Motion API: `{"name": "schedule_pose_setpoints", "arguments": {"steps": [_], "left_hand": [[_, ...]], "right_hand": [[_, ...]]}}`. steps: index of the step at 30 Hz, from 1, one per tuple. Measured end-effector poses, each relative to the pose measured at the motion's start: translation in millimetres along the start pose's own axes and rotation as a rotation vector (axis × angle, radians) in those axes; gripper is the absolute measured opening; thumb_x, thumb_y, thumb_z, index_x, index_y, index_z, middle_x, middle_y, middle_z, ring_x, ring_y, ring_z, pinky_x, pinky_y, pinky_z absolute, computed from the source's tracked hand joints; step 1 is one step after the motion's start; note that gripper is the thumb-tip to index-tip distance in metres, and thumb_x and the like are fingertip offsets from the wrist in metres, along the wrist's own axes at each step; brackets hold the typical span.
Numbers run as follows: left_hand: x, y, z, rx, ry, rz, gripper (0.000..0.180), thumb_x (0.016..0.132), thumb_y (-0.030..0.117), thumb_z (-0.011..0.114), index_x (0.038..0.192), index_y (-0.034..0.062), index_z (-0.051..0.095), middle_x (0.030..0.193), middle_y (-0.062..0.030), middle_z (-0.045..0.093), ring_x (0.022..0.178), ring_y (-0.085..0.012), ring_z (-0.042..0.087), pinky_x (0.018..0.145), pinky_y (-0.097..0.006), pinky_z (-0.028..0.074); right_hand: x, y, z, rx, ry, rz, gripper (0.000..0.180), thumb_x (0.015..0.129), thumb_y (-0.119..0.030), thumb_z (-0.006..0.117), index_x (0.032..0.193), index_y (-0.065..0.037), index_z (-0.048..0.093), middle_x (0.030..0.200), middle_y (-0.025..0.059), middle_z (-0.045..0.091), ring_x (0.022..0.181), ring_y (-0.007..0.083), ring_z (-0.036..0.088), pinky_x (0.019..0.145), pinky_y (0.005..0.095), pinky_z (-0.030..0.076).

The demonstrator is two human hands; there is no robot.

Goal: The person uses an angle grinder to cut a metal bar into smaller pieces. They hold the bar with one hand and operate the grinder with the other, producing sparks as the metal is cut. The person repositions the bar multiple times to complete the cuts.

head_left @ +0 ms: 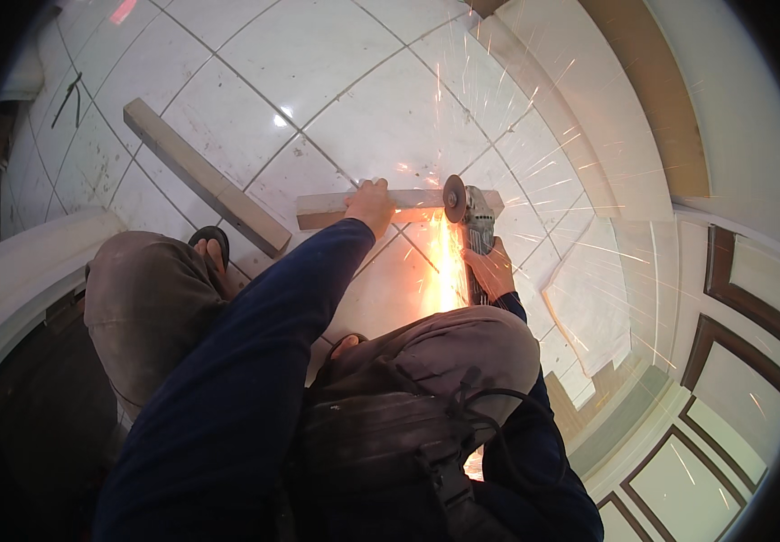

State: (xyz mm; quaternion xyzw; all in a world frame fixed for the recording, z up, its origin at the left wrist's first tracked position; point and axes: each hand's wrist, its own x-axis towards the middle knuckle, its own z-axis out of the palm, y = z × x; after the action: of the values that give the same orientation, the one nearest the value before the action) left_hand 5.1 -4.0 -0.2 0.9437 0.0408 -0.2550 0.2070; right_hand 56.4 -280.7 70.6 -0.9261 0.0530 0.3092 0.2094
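Head view: the person squats on a white tiled floor (336, 63), knees filling the lower middle of the frame. At the centre lies a pale metal bar (408, 200), flat on the tiles and running left to right. The left hand (372, 204) presses down on it, fingers curled over its top edge, pinning it just left of the cut. The right hand (491, 271) is closed around the body of an angle grinder (473, 221), whose disc (453, 192) stands upright and bites into the bar. A bright sheet of sparks pours from the disc toward the lower middle of the frame, with streaks scattering to the right. A second, longer bar (200, 176) lies slantwise in the upper left, apart from both hands.

The step in hand looks like the cut itself, partway through the bar. The next move calls for steady downward pressure, the disc kept square, and the left hand held clear of it as the piece parts.
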Motion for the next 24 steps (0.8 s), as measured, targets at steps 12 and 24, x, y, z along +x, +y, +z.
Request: {"name": "schedule_pose_setpoints", "arguments": {"steps": [12,24], "left_hand": [[-2,1,3,-0.004,0.052,-0.006,0.027,0.090,0.002,0.066,0.116,-0.0006,0.072,0.128,-0.0112,0.057,0.118,-0.0322,0.061,0.090,-0.046,0.061],[6,-8,22,0.088,0.145,0.036,0.023,0.090,0.010,0.067,0.109,0.0053,0.079,0.120,-0.0144,0.060,0.112,-0.0335,0.061,0.081,-0.052,0.065]], "right_hand": [[6,3,3,-0.081,0.069,-0.029,0.069,0.077,-0.039,0.081,0.122,0.008,0.059,0.109,0.0309,0.073,0.103,0.0444,0.072,0.090,0.0469,0.057],[-17,7,4,-0.002,0.033,0.018,0.070,0.075,-0.042,0.078,0.121,0.007,0.059,0.107,0.0309,0.073,0.102,0.0431,0.072,0.090,0.0453,0.056]]}}
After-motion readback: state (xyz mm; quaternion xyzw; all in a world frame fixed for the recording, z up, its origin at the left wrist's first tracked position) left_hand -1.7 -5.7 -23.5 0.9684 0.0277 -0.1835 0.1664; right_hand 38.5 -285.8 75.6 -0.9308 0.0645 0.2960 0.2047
